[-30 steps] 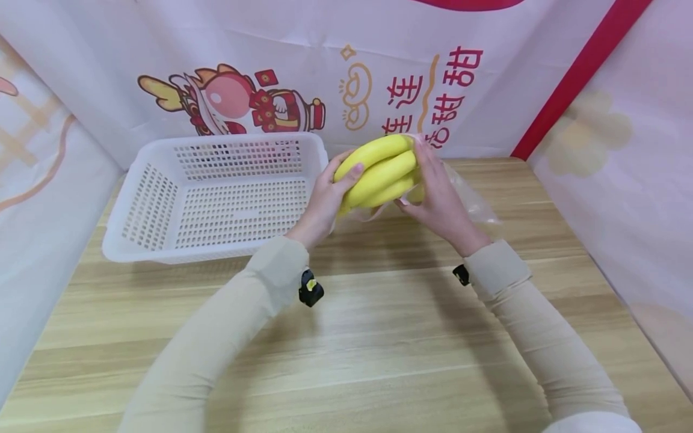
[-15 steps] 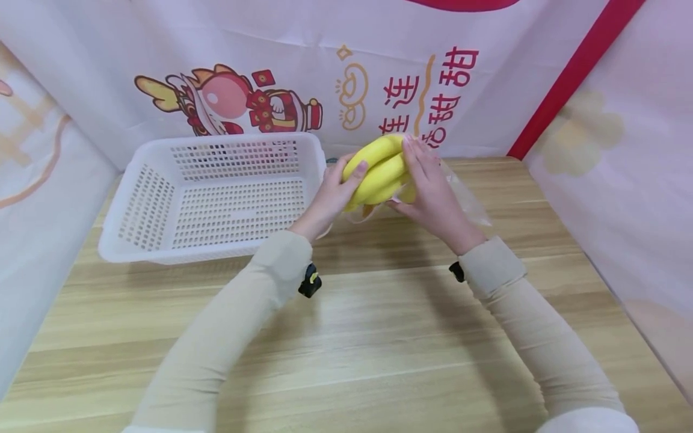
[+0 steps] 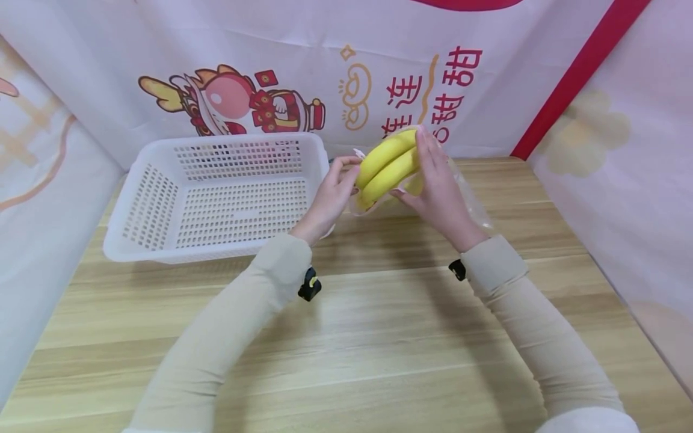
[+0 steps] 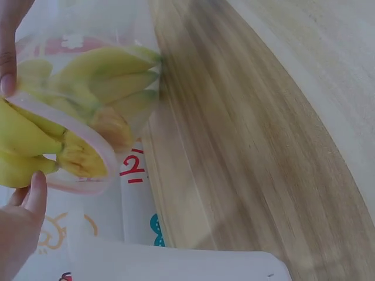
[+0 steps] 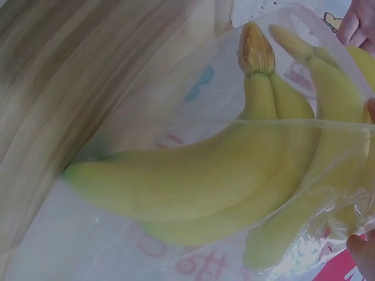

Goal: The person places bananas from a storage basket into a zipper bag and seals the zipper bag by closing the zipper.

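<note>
A bunch of yellow bananas (image 3: 387, 165) is at the mouth of a clear plastic bag (image 3: 472, 198), raised above the table. My left hand (image 3: 331, 192) is at the left end of the bunch, thumb and forefinger pinching the bag's pinkish rim (image 4: 98, 140) beside the bananas. My right hand (image 3: 441, 189) grips the bag and the bunch from the right, fingers over the top and thumb below. Inside the bag, the right wrist view shows more bananas (image 5: 193, 181) with a brown stem end (image 5: 256, 50). Some left fingertips are hidden.
A white perforated plastic basket (image 3: 208, 255) stands on the wooden table (image 3: 373, 337) to the left. Behind it hangs a white printed cloth (image 3: 303, 30) with red lettering. More cloth closes off both sides.
My left hand has let go of the top of the bunch and shifted to its left end, at the bag's rim. The bunch has tilted and its left end lies further inside the rim.
</note>
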`<state>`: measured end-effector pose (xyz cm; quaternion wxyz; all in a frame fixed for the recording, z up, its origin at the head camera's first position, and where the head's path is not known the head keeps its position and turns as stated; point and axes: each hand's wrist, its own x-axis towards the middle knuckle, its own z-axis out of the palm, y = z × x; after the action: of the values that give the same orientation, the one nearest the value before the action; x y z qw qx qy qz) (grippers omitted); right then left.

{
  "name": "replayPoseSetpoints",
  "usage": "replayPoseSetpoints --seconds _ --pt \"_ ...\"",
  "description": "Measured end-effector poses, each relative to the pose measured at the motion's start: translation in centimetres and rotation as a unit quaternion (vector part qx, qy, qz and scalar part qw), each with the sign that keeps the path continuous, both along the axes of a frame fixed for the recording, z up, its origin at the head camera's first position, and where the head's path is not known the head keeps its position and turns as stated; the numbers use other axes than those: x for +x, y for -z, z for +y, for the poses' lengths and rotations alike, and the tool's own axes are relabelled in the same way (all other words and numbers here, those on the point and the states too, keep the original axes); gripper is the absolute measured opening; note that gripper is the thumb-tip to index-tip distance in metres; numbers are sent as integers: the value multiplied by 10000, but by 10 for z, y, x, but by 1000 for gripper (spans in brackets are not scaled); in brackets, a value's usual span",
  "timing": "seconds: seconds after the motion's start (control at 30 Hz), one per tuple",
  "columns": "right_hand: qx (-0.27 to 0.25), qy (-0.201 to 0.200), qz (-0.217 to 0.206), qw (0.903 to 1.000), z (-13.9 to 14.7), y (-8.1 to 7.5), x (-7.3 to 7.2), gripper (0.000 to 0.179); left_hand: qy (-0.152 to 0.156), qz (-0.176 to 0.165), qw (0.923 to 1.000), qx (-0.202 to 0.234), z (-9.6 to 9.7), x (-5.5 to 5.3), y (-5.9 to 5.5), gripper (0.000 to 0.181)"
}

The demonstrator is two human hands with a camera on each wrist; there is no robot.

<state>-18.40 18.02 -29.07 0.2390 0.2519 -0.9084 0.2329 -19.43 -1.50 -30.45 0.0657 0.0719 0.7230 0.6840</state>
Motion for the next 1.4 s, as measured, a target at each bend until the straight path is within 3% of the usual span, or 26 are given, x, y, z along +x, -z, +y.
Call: replayPoseSetpoints --seconds 0.3,0.57,0.73,0.97,1.17,1.4 --pt "26 67 -174 9998 2 -3 1 102 319 238 9978 -522 -1 2 2 37" --pt "197 -125 -116 9997 5 -5 -3 101 543 165 9922 -1106 -8 1 3 44" --pt "208 -198 -330 9990 3 -8 -5 102 582 179 9900 -1276 -10 0 4 45" --pt "293 -283 -409 9983 -1 -8 -5 103 758 148 9907 -1117 -6 2 5 51" --pt "564 -443 -110 9974 -6 -7 -3 98 967 186 9944 -395 3 1 4 57" --pt "403 -185 -7 9990 -4 -7 -5 97 832 368 9958 -126 8 2 1 55"
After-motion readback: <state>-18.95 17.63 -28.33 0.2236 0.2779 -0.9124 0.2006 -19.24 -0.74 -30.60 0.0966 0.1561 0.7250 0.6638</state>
